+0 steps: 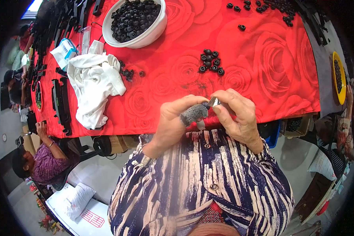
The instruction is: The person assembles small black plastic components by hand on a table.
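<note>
Over the near table edge, my left hand (175, 116) and my right hand (238, 114) meet at their fingertips. A fuzzy grey cloth sleeve (193, 115) covers a finger of my left hand. That hand pinches a small dark part (205, 104), mostly hidden by the fingers. Between the thumb and fingers of my right hand is a small shiny metal blade (213, 101), touching or very near the dark part. Beyond my hands lies a small cluster of round black plastic pieces (209, 62) with holes in them.
A white bowl (161, 29) heaped with black pieces stands on the red rose-patterned tablecloth (177, 74). To the left lie a crumpled white cloth (94, 82) and long black plastic parts (60, 106). More pieces (289, 8) spread far right. A person in purple (49, 165) sits at left.
</note>
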{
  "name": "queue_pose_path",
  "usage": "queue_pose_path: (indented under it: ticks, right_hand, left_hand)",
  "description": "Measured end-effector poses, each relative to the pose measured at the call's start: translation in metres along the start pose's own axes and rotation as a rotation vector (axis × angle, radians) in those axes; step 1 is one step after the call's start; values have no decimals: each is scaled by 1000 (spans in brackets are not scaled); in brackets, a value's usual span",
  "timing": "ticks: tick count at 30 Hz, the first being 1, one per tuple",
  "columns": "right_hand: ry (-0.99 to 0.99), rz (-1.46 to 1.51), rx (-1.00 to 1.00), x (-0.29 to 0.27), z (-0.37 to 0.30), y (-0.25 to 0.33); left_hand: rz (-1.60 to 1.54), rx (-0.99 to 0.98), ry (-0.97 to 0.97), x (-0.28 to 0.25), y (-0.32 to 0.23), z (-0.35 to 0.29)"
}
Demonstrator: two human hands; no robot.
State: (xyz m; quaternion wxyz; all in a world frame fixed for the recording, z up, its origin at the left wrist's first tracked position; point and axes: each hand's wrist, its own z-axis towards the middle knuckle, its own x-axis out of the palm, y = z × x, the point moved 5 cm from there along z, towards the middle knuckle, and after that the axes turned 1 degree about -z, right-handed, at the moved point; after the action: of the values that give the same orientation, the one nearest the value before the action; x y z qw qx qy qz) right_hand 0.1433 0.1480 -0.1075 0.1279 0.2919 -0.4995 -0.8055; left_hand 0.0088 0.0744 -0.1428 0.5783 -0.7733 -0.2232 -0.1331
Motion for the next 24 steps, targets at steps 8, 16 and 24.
queue_pose_path:
  ticks: [8, 16, 24]
  right_hand:
    - [-19, 160, 137, 0, -1, -8]
    - [-7, -85, -251, 7, 6, 6]
    - [-87, -87, -412, 10, 1, 13]
  left_hand:
    - [-82, 12, -22, -2, -4, 2]
    - [-538, -294, 92, -4, 34, 12]
    - [-540, -283, 181, -1, 33, 14]
